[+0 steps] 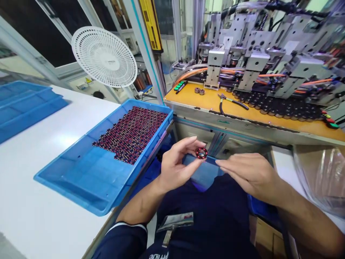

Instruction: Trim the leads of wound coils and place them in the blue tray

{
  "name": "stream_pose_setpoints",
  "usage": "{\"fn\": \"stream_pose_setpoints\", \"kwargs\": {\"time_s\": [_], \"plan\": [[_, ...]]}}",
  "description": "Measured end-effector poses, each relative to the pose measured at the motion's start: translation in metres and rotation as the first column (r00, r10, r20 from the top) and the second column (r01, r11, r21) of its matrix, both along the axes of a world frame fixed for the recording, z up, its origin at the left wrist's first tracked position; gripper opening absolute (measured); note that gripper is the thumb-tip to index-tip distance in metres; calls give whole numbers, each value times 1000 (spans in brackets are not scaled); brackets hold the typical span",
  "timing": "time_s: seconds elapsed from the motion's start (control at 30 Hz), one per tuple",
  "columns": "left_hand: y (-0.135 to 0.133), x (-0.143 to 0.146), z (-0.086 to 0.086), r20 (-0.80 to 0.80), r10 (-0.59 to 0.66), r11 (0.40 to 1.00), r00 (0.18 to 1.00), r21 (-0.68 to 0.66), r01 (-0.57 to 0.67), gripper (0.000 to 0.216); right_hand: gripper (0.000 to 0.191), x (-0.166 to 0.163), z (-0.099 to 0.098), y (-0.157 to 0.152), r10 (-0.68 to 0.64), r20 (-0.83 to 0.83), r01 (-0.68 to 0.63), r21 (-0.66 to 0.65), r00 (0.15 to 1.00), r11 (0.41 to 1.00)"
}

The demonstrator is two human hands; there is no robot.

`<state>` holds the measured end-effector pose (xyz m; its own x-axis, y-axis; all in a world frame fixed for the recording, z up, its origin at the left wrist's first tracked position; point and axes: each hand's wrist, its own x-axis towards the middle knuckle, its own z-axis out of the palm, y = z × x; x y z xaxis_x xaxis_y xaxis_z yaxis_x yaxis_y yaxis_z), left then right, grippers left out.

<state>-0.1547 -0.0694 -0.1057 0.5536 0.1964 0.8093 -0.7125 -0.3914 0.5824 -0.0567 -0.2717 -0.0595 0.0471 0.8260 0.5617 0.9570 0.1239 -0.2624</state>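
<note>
Head view shows a small round red-and-black wound ring part (pixel 201 153) pinched between the thumb and fingertips of the left hand (pixel 176 165), held up in front of the person's lap, just before the edge of the orange-topped machine bench (pixel 269 120). The right hand (pixel 252 172) lies flat and spread, fingers extended toward the part, its fingertips near it but apart; it holds nothing. The step in hand looks like checking a single piece picked out for inspection, though the part is too small to tell what is being looked at. A next move would call for a fine two-finger grip from the right hand, or a careful turn of the piece in the left.

To the left, a shallow blue plastic tray (pixel 81 176) rests on the white table (pixel 40 144), partly filled with rows of like dark red parts (pixel 133 133). On the bench lie black-handled pliers (pixel 229 102) and two small loose rings (pixel 199 90), beneath a row of grey metal machine heads (pixel 258 61). A white round fan (pixel 104 57) stands behind the tray.
</note>
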Motion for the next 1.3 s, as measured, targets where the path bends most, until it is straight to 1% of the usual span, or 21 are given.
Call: {"fn": "stream_pose_setpoints", "kwargs": {"time_s": [0.1,0.17,0.23,0.3,0.37,0.4,0.43,0.47,0.5,0.53,0.6,0.67,0.73,0.83,0.9,0.97,1.03,1.1,1.17,1.27,1.3], "plan": [[-1,2,-1,-24,-37,997,999,-61,36,78,23,-12,-4,-6,-21,40,21,-1,999,1000],[-4,4,-3,-44,-81,990,996,-115,76,79,18,-22,-1,-6,-86,68,83,53,994,995],[-7,4,-5,-69,-153,971,986,-197,137,79,12,-30,5,-4,-114,12,112,109,993,988],[-9,5,-6,-102,-261,928,960,-302,220,77,12,-36,8,0,-20,-120,39,154,993,987],[-10,5,-7,-144,-369,867,918,-408,285,73,15,-40,8,3,134,-226,-96,174,965,980],[-9,5,-6,-163,-409,840,898,-452,301,71,17,-41,7,4,178,-268,-136,167,947,977],[-9,4,-6,-178,-437,819,882,-484,308,70,18,-42,4,6,184,-309,-143,153,933,978],[-8,4,-6,-185,-450,809,874,-498,312,69,17,-43,1,7,158,-353,-119,130,922,984],[-7,3,-5,-186,-447,813,875,-493,310,69,15,-44,-2,8,114,-406,-79,102,907,992],[-7,2,-5,-183,-427,830,886,-468,303,69,14,-44,-6,10,68,-459,-32,87,886,996],[-8,-1,-5,-163,-350,888,923,-373,271,72,18,-44,-11,14,4,-562,47,76,827,996],[-11,-4,-6,-126,-279,935,952,-262,239,78,25,-42,-14,18,-21,-644,94,79,765,992],[-14,-6,-7,-97,-265,954,959,-170,246,81,28,-39,-15,22,-38,-713,138,83,700,987],[-20,-6,-9,-73,-286,956,955,-83,280,85,26,-34,-16,27,-33,-814,191,96,581,977],[-23,-5,-10,-40,-257,964,966,-76,254,88,20,-35,-22,29,19,-878,196,127,478,972],[-23,-4,-9,-27,-228,967,973,-122,224,88,16,-38,-32,30,105,-925,202,189,364,961],[-22,-4,-8,-39,-240,954,970,-194,228,86,15,-42,-43,28,176,-948,217,236,265,947],[-19,-6,-7,-60,-268,937,962,-247,245,86,13,-44,-50,24,183,-964,208,223,196,952],[-17,-9,-7,-73,-281,938,957,-234,257,88,7,-42,-51,21,163,-971,169,193,177,967],[-17,-13,-9,-92,-291,950,952,-149,276,93,11,-36,-42,19,123,-967,113,151,222,982],[-18,-14,-9,-99,-298,949,949,-140,283,93,10,-36,-40,19,119,-967,100,144,224,984]]}}
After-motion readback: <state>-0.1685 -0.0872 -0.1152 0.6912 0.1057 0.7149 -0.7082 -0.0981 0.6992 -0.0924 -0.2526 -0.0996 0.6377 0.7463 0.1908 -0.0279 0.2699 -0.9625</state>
